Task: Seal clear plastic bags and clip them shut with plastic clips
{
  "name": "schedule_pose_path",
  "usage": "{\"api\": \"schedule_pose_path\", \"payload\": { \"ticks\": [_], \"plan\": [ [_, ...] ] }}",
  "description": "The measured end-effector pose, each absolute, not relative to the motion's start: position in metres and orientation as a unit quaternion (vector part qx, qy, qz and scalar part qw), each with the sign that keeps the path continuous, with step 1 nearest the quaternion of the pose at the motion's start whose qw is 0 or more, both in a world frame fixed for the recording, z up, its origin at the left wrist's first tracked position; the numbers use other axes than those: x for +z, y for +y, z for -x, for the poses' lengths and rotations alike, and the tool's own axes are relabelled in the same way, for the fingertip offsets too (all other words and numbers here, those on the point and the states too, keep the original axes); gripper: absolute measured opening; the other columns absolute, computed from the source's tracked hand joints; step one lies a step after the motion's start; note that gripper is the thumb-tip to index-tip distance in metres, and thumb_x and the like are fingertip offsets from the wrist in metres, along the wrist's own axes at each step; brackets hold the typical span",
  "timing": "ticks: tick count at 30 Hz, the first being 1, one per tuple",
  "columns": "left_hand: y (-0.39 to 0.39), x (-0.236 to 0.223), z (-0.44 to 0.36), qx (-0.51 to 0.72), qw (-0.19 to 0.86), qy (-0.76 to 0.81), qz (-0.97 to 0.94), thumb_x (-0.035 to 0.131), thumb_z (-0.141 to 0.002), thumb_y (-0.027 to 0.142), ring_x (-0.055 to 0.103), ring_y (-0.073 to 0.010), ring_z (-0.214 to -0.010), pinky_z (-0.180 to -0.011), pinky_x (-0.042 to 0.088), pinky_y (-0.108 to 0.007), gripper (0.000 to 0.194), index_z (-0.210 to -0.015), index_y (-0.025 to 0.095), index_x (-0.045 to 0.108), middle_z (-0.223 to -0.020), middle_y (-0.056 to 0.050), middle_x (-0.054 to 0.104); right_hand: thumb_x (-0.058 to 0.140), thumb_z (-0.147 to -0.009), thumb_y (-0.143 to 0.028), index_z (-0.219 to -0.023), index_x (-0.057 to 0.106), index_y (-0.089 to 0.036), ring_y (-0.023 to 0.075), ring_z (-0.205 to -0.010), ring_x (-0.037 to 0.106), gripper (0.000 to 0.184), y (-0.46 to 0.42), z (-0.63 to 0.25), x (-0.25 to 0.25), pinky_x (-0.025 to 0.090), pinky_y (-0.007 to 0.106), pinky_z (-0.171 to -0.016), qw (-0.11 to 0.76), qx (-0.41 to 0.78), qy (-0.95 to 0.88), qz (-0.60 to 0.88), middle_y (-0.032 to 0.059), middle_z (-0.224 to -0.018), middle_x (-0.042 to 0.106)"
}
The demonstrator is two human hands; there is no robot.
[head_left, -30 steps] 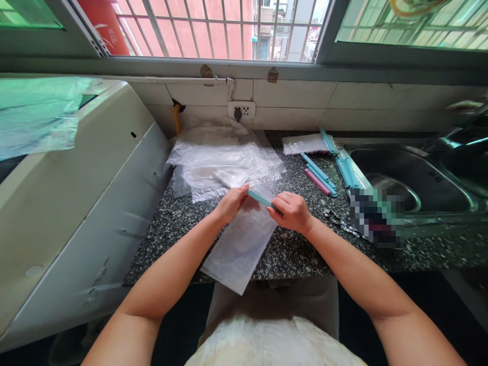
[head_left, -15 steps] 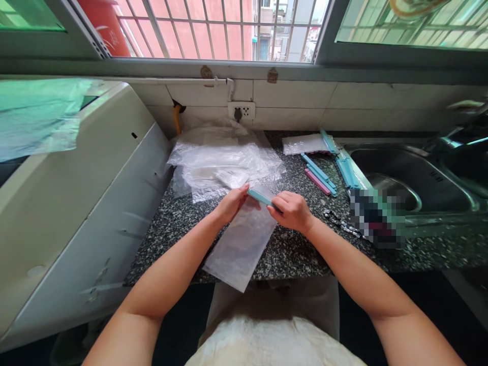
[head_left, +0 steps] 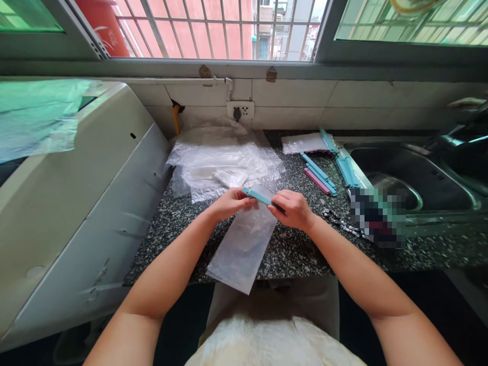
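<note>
A teal bag sealing clip lies across the top of a clear plastic bag, which hangs down over the counter's front edge. My left hand is closed at the clip's left end, its thumb below and fingers partly hidden behind. At the right end, my right hand is wrapped round the clip and the bag's edge. A small strip of the bag shows above the clip. Just beyond my hands lies a heap of clear plastic bags.
On the speckled counter, several teal clips and a pink clip lie right of my hands. More teal clips rest by the metal sink. A white appliance stands at left; a wall socket is behind.
My left hand has shifted slightly left and down, uncovering the left end of the teal clip. The bag's lower end has swung a little right. My right hand stays almost in place.
</note>
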State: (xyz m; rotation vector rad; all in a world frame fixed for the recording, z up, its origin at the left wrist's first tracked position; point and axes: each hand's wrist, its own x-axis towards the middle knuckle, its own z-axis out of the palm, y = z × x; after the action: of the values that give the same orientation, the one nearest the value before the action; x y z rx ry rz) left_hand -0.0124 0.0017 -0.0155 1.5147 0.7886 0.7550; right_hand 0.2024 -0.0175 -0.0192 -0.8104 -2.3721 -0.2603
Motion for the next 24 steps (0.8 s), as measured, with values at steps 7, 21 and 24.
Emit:
{"api": "schedule_pose_path", "payload": {
  "ticks": [7, 21, 24],
  "plan": [
    [0.0006, -0.0137, 0.0125, 0.321, 0.579, 0.354, -0.660, 0.067, -0.069, 0.042, 0.046, -0.0086, -0.054, -0.054, 0.038, -0.022, 0.031, -0.066, 0.011, 0.067, -0.059, -0.003, 0.062, 0.042, -0.090, -0.031, -0.070, 0.054, -0.018, 0.0144, -0.062, 0.048, 0.027, -0.0167, -0.2031, -0.0211, 0.035, 0.026, -0.060, 0.306, -0.099, -0.896, 0.307, 0.0032, -0.063, 0.056],
    [0.0013, -0.0137, 0.0123, 0.331, 0.580, 0.348, -0.659, 0.066, -0.069, 0.037, 0.047, -0.0082, -0.055, -0.055, 0.038, -0.021, 0.025, -0.067, 0.012, 0.066, -0.060, -0.002, 0.062, 0.041, -0.091, -0.030, -0.071, 0.054, -0.018, 0.0148, -0.063, 0.047, 0.027, -0.0165, -0.2020, -0.0214, 0.036, 0.026, -0.060, 0.315, -0.106, -0.895, 0.299, 0.0036, -0.064, 0.057],
    [0.0028, -0.0159, 0.0123, 0.334, 0.586, 0.350, -0.651, 0.068, -0.068, 0.034, 0.048, -0.0082, -0.056, -0.055, 0.038, -0.021, 0.022, -0.070, 0.012, 0.065, -0.063, -0.002, 0.063, 0.041, -0.091, -0.030, -0.070, 0.054, -0.018, 0.0147, -0.063, 0.047, 0.027, -0.0161, -0.2017, -0.0217, 0.036, 0.027, -0.060, 0.308, -0.105, -0.897, 0.300, 0.0033, -0.063, 0.056]
  ]
}}
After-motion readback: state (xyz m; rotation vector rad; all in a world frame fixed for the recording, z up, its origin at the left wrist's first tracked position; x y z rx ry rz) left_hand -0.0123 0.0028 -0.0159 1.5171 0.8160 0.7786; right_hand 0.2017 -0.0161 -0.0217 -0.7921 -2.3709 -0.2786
